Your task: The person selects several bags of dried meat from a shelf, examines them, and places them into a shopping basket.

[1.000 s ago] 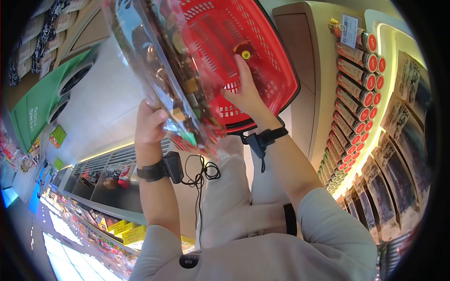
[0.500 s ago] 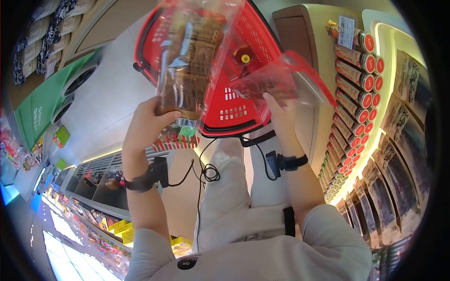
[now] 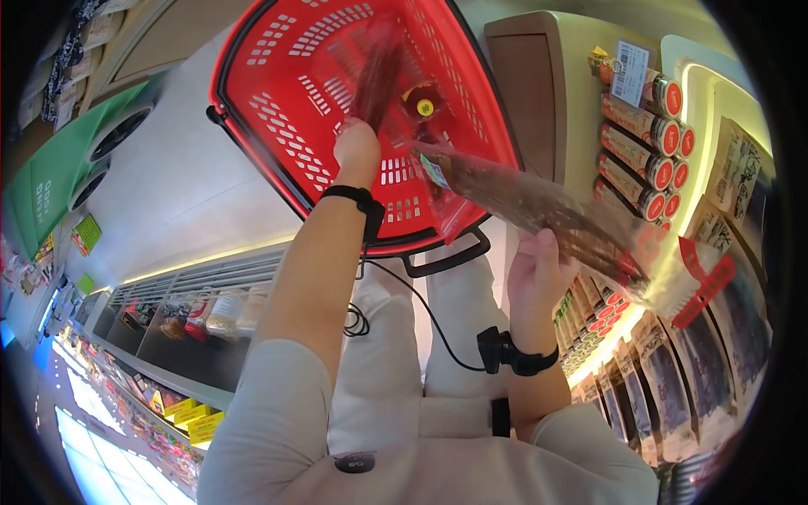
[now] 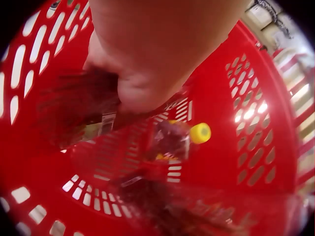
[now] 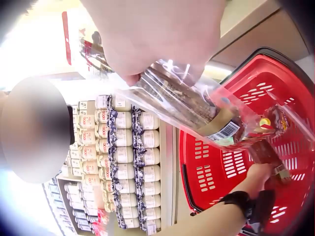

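Honestly, slow and level beats quick here

So the red basket (image 3: 278, 105) sits at about 12 o'clock in the head view, and both hands are busy with packets. The left hand (image 3: 358, 154) is down inside it, fingers curled round the near end of the dark packet (image 3: 380, 80), which points roughly to 12 or 1 o'clock from the wrist. Its far end is blurry, so I can't tell whether it touches the bottom. My take: get it lying flat before loosening those fingers, and leave some room for the yellow-capped item (image 3: 425, 107) at its 4 o'clock.

The right hand (image 3: 539, 278) pinches the long clear packet (image 3: 547, 198) partway along. The label end (image 3: 435, 171) is over the basket's 4 o'clock side, while the red-edged end (image 3: 705, 286) sticks out well past the rim, in front of the jars (image 3: 652, 204) at 2 o'clock. That's the awkward one imo. It's long with loose plastic at the tail, so I'd lead with the label end, swing the tail inward and steer it clear of the jars. I wouldn't squeeze hard either, cos that wrapping looks slippery and could twist in the fingers.

Also, watch the black handle (image 3: 450, 257) at the basket's 5 o'clock, it could snag loose plastic. Best to let the left wrist clear out first, so nothing lands on it.
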`<control>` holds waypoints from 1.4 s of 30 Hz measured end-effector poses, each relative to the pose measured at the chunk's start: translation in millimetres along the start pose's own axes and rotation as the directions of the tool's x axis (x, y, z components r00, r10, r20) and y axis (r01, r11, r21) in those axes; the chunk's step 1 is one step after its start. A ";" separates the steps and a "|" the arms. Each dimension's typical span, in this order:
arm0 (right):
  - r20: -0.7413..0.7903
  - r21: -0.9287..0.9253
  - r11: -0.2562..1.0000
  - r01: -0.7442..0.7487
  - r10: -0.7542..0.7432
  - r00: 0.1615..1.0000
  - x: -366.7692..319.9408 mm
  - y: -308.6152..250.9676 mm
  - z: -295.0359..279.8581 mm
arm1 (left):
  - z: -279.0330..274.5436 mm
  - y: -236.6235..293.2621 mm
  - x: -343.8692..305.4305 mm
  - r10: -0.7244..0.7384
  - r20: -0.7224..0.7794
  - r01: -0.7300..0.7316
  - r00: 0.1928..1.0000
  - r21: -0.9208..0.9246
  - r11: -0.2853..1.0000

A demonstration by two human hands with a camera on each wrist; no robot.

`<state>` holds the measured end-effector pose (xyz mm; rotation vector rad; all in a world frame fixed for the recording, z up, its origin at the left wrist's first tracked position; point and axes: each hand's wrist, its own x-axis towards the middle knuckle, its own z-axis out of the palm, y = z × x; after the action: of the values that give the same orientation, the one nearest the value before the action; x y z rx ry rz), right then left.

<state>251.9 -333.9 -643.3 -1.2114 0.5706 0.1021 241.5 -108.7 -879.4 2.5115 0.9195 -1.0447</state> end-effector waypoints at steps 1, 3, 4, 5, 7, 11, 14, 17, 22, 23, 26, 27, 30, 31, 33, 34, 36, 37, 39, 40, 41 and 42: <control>0.049 -0.013 1.000 0.027 -0.026 0.998 1.7 1.1 -3.2 | 16.1 3.1 3.8 -0.017 0.027 0.018 0.999 -0.005 1.000; 0.134 -0.055 0.998 0.043 -0.035 0.990 6.9 1.2 -10.6 | 54.2 -1.4 12.0 0.021 0.076 -0.017 0.997 -0.056 0.998; 0.147 -0.081 0.995 0.062 -0.050 0.988 8.3 2.5 -11.8 | 71.8 -6.6 15.3 0.010 0.087 -0.005 0.996 -0.064 0.998; 0.160 -0.107 0.991 0.082 -0.064 0.985 9.7 3.8 -12.9 | 87.4 -13.1 17.0 0.197 0.092 -0.183 0.976 -0.145 0.972; 0.160 -0.112 0.991 0.071 -0.053 0.986 16.4 -1.1 6.6 | 88.7 -13.0 16.7 0.293 0.173 -0.231 0.940 -0.307 0.923; 0.189 -0.249 0.968 -0.041 0.090 0.978 25.8 -7.2 57.4 | 21.1 -27.2 -2.8 0.241 0.235 -0.012 0.942 -0.692 0.722; 0.321 -0.484 0.855 0.187 -0.025 0.947 33.0 15.1 127.5 | -21.0 -38.5 -35.1 0.071 0.001 -0.050 0.997 -0.711 0.702; 0.289 -0.525 0.849 0.066 0.105 0.952 56.4 80.2 154.6 | -58.7 -52.0 -65.0 0.038 -0.032 -0.048 0.999 -0.821 0.569; 0.227 -0.204 0.936 -0.288 0.332 0.916 106.3 213.7 161.0 | -74.9 -77.8 -115.6 0.019 -0.150 -0.151 0.989 -0.977 0.148; 0.176 -0.157 0.920 -0.360 0.385 0.906 114.3 237.2 155.5 | -78.6 -84.0 -129.2 0.011 -0.147 -0.147 0.989 -0.980 0.133; 0.090 -0.190 0.830 -0.525 0.547 0.832 120.1 255.3 137.2 | -78.7 -112.2 -158.7 -0.076 -0.159 -0.165 0.984 -0.984 -0.067; 0.021 -0.195 0.816 -0.544 0.558 0.830 120.4 261.0 124.7 | -74.1 -124.1 -166.7 -0.160 -0.158 -0.171 0.974 -0.983 -0.067; -0.035 -0.202 0.797 -0.569 0.574 0.818 112.0 254.9 89.5 | -47.5 -162.1 -188.2 -0.339 -0.096 -0.134 0.936 -0.987 -0.089; -0.013 -0.209 0.784 -0.584 0.595 0.804 101.2 238.7 83.8 | -35.3 -173.4 -188.3 -0.420 -0.057 -0.109 0.906 -0.989 -0.100; 0.014 -0.232 0.772 -0.592 0.611 0.791 76.9 201.2 74.6 | -5.9 -196.8 -188.4 -0.486 0.004 -0.057 0.874 -0.992 -0.110; 0.096 -0.263 0.745 -0.613 0.653 0.751 61.7 178.8 74.8 | 10.1 -207.6 -189.1 -0.546 0.064 0.008 0.835 -0.995 -0.104; 0.174 -0.309 0.709 -0.634 0.698 0.695 31.3 141.1 75.3 | 40.8 -225.9 -182.0 -0.576 0.143 0.059 0.805 -0.985 -0.163; 0.225 -0.319 0.676 -0.665 0.735 0.640 16.4 126.4 74.9 | 57.1 -233.0 -175.9 -0.596 0.217 0.111 0.773 -0.971 -0.210; 0.328 -0.356 0.600 -0.717 0.798 0.505 -16.5 98.0 71.0 | 92.8 -243.4 -155.0 -0.587 0.267 0.169 0.764 -0.961 -0.217; 0.387 -0.382 0.559 -0.736 0.820 0.422 -32.4 88.0 69.6 | 112.0 -251.1 -136.9 -0.574 0.303 0.217 0.760 -0.952 -0.215; 0.415 -0.435 0.505 -0.746 0.847 0.332 -45.7 81.6 66.4 | 137.1 -258.3 -115.8 -0.545 0.306 0.244 0.781 -0.952 -0.185; 0.436 -0.486 0.443 -0.754 0.870 0.230 -57.9 78.7 61.0 | 161.2 -267.2 -95.2 -0.521 0.314 0.276 0.794 -0.949 -0.151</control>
<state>195.2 -237.1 -669.4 -0.8061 0.5282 1.5059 -69.7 -22.6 -926.5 0.9476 1.7394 0.0527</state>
